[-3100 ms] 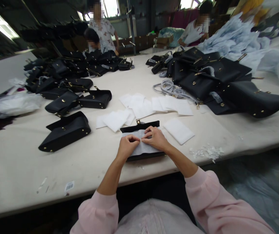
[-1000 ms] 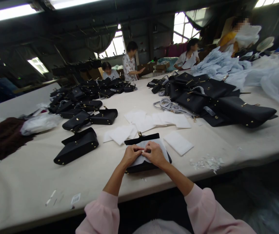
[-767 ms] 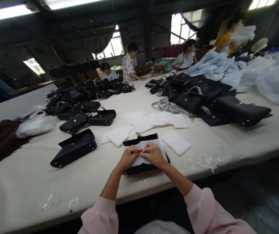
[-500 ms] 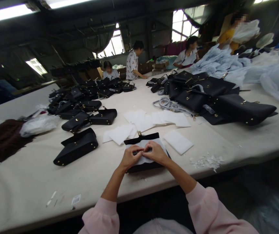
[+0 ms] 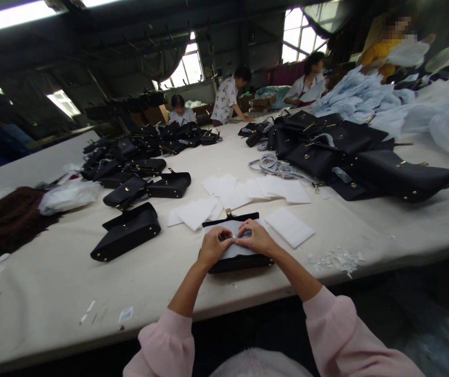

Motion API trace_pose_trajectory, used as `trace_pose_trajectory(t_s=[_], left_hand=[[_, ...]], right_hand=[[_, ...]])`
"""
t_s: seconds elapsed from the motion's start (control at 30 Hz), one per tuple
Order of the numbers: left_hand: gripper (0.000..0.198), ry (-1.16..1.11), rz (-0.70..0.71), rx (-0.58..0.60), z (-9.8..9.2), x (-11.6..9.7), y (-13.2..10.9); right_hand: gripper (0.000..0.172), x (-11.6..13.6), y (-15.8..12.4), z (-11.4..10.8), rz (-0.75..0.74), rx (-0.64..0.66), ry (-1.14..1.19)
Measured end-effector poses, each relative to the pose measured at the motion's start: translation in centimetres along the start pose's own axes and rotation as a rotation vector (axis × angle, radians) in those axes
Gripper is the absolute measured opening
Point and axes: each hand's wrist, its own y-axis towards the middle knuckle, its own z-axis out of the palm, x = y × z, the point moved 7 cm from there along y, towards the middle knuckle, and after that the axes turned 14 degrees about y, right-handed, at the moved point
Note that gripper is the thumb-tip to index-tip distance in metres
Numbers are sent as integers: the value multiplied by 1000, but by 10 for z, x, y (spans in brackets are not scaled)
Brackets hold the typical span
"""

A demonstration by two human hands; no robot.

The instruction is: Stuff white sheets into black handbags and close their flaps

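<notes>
A black handbag (image 5: 240, 264) lies in front of me at the table's edge, its flap folded back to the far side with a gold clasp (image 5: 228, 212) upright on it. Pale thin sheeting (image 5: 230, 226) covers the bag's middle. Over that sheeting, my left hand (image 5: 214, 247) and my right hand (image 5: 256, 237) meet fingertip to fingertip, thumbs and forefingers pinched. A tiny shiny spot shows between them, too small to name.
White foam sheets (image 5: 232, 192) lie beyond the bag, with a single pad (image 5: 290, 228) to its right. Black bags are heaped at left (image 5: 130, 186) and right (image 5: 326, 146). White scraps (image 5: 340, 260) litter the right edge. Several people work across the table (image 5: 193, 209).
Both hands stay pinched together over the bag, with their fingertips shifted slightly. The whole view has swung a little. Across the table, a person in a patterned shirt leans further forward.
</notes>
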Motion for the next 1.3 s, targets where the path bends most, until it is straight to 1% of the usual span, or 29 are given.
trace_pose_trajectory(t_s=[0.03,0.07,0.13,0.2,0.27,0.33,0.43,0.53,0.6,0.67,0.73,0.87,1.07,1.2,1.3], left_hand=[[16,1,5,-3,0,-1,0],[16,-1,12,-1,-1,-2,-1],[18,-12,28,14,-1,-3,-4],[19,-24,41,27,-2,-2,-7],[19,-29,48,32,-3,0,-10],[19,-19,41,21,-4,0,-12],[19,45,-13,-55,-1,-7,-22],[20,151,-77,-181,7,-21,-38],[24,270,-76,-268,13,-31,-48],[27,378,-38,-313,17,-38,-52],[27,414,8,-301,18,-39,-52],[25,359,57,-239,10,-31,-46],[24,270,43,-215,3,-21,-43],[23,205,35,-176,2,-16,-41],[26,170,41,-143,2,-11,-39]], right_hand=[[8,0,0,0,6,6,3],[7,1,-1,-1,6,9,-2],[17,4,-2,-1,-12,0,-29],[22,8,-5,0,-54,-24,-60],[21,12,-8,2,-98,-41,-89],[17,15,-10,6,-136,-33,-114],[11,16,-13,9,-167,-24,-127],[11,13,-13,10,-177,-22,-121],[10,9,-12,10,-179,-16,-119],[10,5,-10,10,-173,-10,-124],[11,3,-8,10,-159,-6,-131],[13,5,-11,13,-108,-42,-153],[12,13,-18,18,-76,-110,-163],[14,12,-16,18,-83,-106,-151],[15,12,-16,19,-78,-102,-193]])
